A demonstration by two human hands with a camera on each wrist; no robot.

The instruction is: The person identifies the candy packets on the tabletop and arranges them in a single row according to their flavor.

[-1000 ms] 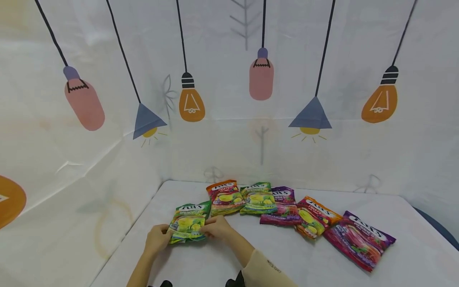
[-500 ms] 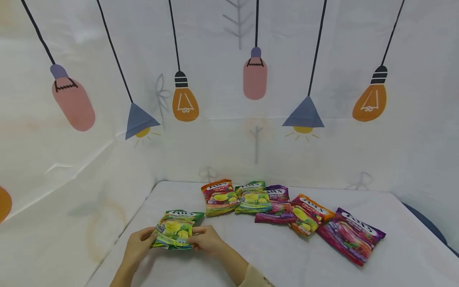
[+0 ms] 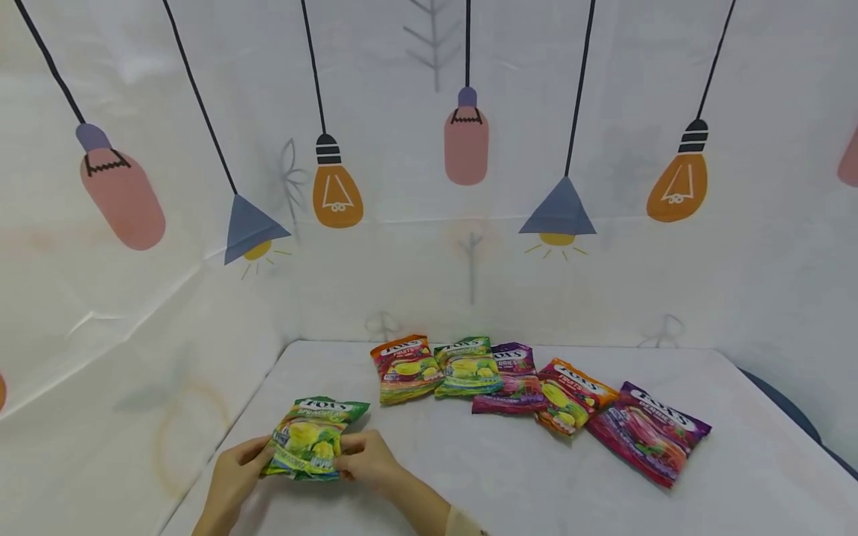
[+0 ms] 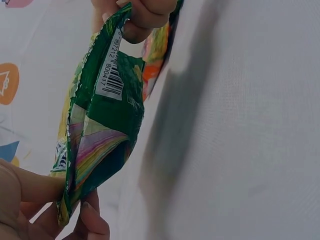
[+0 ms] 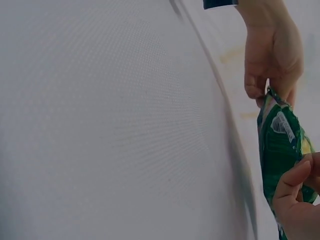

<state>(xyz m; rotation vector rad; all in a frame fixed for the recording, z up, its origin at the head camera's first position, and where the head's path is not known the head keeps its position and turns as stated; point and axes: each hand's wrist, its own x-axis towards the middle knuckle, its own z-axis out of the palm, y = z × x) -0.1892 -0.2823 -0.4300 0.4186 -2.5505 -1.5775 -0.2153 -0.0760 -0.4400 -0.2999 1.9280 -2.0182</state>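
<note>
A green and yellow candy bag (image 3: 308, 439) marked FOX'S is held between both hands, over the left part of the white table. My left hand (image 3: 231, 476) pinches its lower left edge, thumb on the near face. The right hand (image 3: 372, 461) grips the opposite side. In the left wrist view, the back of the candy bag (image 4: 107, 120) faces the camera, with a barcode and a rainbow print, clear above a shadow on the cloth. The right wrist view shows the same bag (image 5: 277, 155) edge-on, the left hand (image 5: 275, 60) at its far end.
On the white table (image 3: 436, 476) several more candy bags lie in an arc: an orange-red bag (image 3: 407, 370), a green bag (image 3: 468, 367), purple ones and another orange one, partly overlapping. A pale backdrop (image 3: 402, 275) printed with lamps rises behind and to the left.
Both hands have carried the green candy bag left and nearer to me, away from the orange-red bag. The head view has turned slightly right. The other bags keep their places.
</note>
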